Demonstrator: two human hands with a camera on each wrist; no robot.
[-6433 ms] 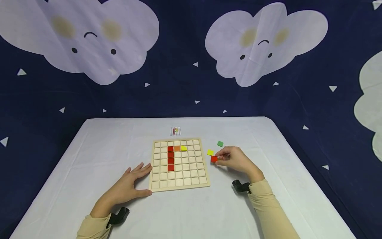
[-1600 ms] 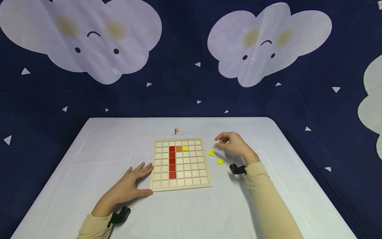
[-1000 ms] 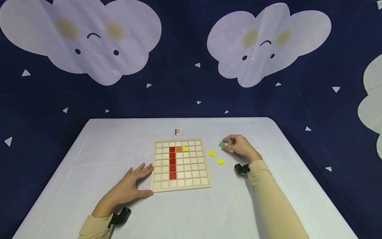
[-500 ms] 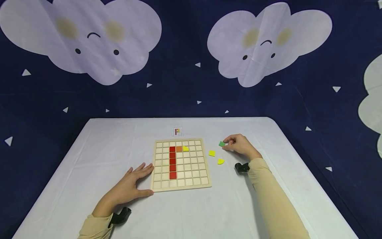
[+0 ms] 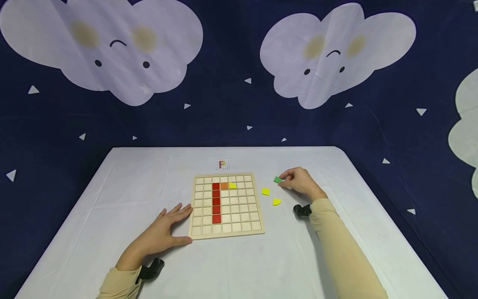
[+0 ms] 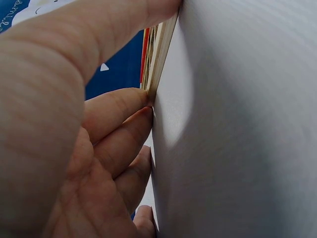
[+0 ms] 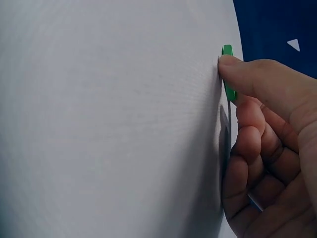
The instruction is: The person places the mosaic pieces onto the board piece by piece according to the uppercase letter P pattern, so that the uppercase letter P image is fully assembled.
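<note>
A wooden grid board lies on the white table, with a column of red square tiles, an orange tile and a yellow tile in its cells. My left hand rests at the board's left side, thumb and fingertips touching its edge; the left wrist view shows the same contact. Right of the board, my right hand pinches a green tile by its edge between thumb and finger, low over the table. Nearer the board lie a yellow square tile and a yellow rounded tile.
A small printed pattern card lies behind the board. The white tablecloth covers the table up to a dark blue backdrop with clouds. A black wrist camera sits on the right sleeve.
Another red tile now fills the bottom of the red column; earlier my right hand held it beside the board. That hand has since moved to the green tile. The left hand has stayed put.
</note>
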